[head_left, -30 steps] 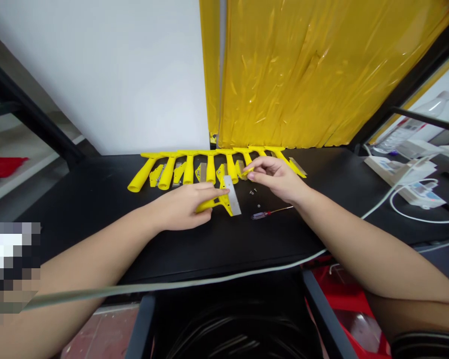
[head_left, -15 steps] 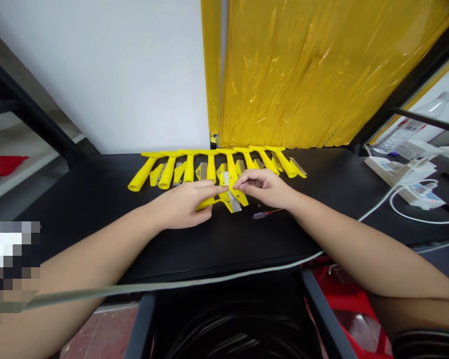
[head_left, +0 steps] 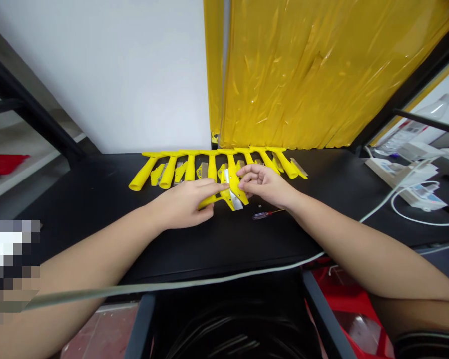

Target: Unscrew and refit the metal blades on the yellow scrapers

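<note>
My left hand [head_left: 189, 203] is closed round the yellow handle of a scraper-like tool [head_left: 205, 203]. Its index finger lies forward onto the metal blade [head_left: 235, 200]. The blade sits across the tool's head, with a yellow plastic plate [head_left: 233, 185] along its right side. At the right edge of that plate is my right hand [head_left: 264, 185], fingers curled and thumb drawn in toward the index finger; whatever is between the tips is too small to make out. A screwdriver [head_left: 262, 215] with a clear handle lies just below this hand, beside a tiny ring-like part [head_left: 260, 206].
Several yellow tools [head_left: 190, 167] with plates and blades stand in a row along the back of the black table [head_left: 115, 179]. White boxes [head_left: 407, 182], a white cable [head_left: 377, 212] and a plastic bottle [head_left: 415, 127] are at the right. A cord [head_left: 209, 284] crosses in front.
My right hand's fingers have lifted and spread slightly at the plate's edge. The left hand keeps its hold on the tool; the view has shifted a little.
</note>
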Demonstrator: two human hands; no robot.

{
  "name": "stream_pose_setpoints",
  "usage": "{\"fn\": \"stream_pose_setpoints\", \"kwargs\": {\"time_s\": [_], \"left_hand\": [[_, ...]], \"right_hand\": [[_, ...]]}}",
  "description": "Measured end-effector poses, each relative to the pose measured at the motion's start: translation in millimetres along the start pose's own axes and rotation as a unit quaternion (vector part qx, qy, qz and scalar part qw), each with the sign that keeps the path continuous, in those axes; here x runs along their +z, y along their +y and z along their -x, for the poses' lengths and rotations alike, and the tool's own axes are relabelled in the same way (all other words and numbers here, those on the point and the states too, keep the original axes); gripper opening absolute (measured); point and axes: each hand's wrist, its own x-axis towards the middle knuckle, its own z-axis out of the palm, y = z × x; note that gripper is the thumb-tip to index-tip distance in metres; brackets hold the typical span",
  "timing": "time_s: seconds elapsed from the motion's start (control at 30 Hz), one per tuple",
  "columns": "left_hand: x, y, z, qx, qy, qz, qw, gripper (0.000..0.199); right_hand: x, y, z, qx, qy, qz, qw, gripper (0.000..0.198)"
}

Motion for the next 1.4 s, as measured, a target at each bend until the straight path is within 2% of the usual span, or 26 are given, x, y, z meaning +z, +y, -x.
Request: {"fn": "stream_pose_setpoints", "kwargs": {"time_s": [0.4, 0.57, 0.8, 0.97, 1.2, 1.4], "left_hand": [[2.1, 1.7, -0.1, 0.017, 0.016, -0.009, 1.0, 0.045], [1.9, 4.2, 0.4, -0.023, 0.015, -0.023, 0.999, 0.029], [1.4, 4.1, -0.4, 0.049, 0.016, -0.031, 0.998, 0.053], [1.0, 2.9, -1.3, 0.068, 0.016, -0.025, 0.997, 0.048], [-0.6, 4.1, -1.2, 0.082, 0.02, -0.028, 0.996, 0.048], [1.0, 3.4, -1.3, 0.106, 0.021, -0.037, 0.993, 0.045]], "right_hand": [[5.5, -5.5, 2.8, 0.041, 0.005, -0.012, 0.999, 0.048], [7.3, -6.6, 3.0, 0.05, 0.009, -0.006, 0.999, 0.049], [8.6, -5.4, 2.9, 0.06, -0.001, -0.011, 0.998, 0.053], [7.2, -3.9, 3.2, 0.075, -0.013, -0.018, 0.997, 0.052], [5.8, -4.6, 2.7, 0.094, -0.033, -0.033, 0.994, 0.032], [6.0, -4.2, 3.5, 0.084, -0.03, -0.009, 0.996, 0.043]]}}
